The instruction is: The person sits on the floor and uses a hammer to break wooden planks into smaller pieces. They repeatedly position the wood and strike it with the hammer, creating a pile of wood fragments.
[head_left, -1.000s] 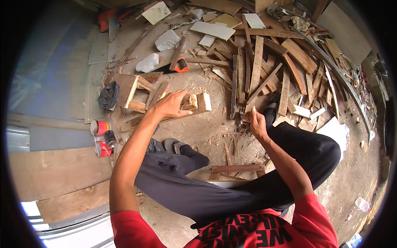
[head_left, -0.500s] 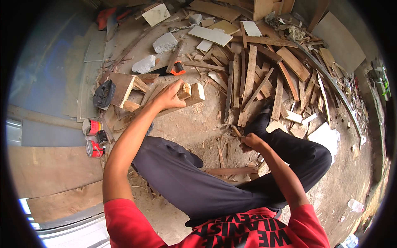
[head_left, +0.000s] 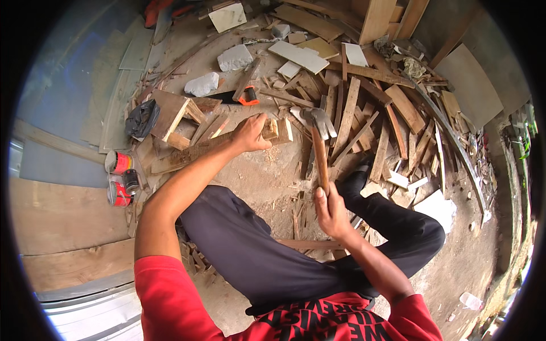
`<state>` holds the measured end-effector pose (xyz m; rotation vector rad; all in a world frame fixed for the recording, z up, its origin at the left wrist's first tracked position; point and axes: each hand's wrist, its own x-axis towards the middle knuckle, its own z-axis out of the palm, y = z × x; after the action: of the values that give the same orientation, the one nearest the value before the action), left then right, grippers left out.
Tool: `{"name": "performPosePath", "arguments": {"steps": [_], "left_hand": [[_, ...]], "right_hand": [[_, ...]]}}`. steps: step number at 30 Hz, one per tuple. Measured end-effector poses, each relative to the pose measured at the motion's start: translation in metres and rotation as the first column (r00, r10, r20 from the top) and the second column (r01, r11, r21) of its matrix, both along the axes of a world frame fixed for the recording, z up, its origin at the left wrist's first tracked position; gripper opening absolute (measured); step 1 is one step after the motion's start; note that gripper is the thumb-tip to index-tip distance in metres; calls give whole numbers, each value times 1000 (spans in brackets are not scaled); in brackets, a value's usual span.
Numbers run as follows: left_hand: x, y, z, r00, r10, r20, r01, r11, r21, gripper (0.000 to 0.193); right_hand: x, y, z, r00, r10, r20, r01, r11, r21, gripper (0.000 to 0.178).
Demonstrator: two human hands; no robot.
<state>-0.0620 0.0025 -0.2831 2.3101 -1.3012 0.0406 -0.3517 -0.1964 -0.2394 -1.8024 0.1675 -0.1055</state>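
Note:
My right hand is wrapped round the wooden handle of a claw hammer, its metal head raised in front of the scrap wood. At centre left, my left hand is closed on a small wood block, which rests on or against a longer wooden beam. The fingers cover part of that block. The beam runs leftward under my left wrist, on the ground beyond my left knee. Whether a nail is between the fingers is too small to make out.
A handsaw with an orange handle lies beyond my left hand. Left of it stand a wooden box piece, a black plastic bag and red cans. A large heap of scrap wood fills the far right, with white rubble chunks farther back.
My right hand has brought the hammer up from low beside my right leg, its head now raised. The left hand stays on the wood block.

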Motion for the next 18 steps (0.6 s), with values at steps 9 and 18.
{"name": "performPosePath", "arguments": {"steps": [9,18], "left_hand": [[7,-3,-11,997,41,-61,-36,995,93,65],[-3,20,11,996,87,28,-86,996,-28,66]], "right_hand": [[28,2,65,992,-39,119,53,992,-116,34],[11,2,-35,966,-190,-175,103,906,-411,38]]}}
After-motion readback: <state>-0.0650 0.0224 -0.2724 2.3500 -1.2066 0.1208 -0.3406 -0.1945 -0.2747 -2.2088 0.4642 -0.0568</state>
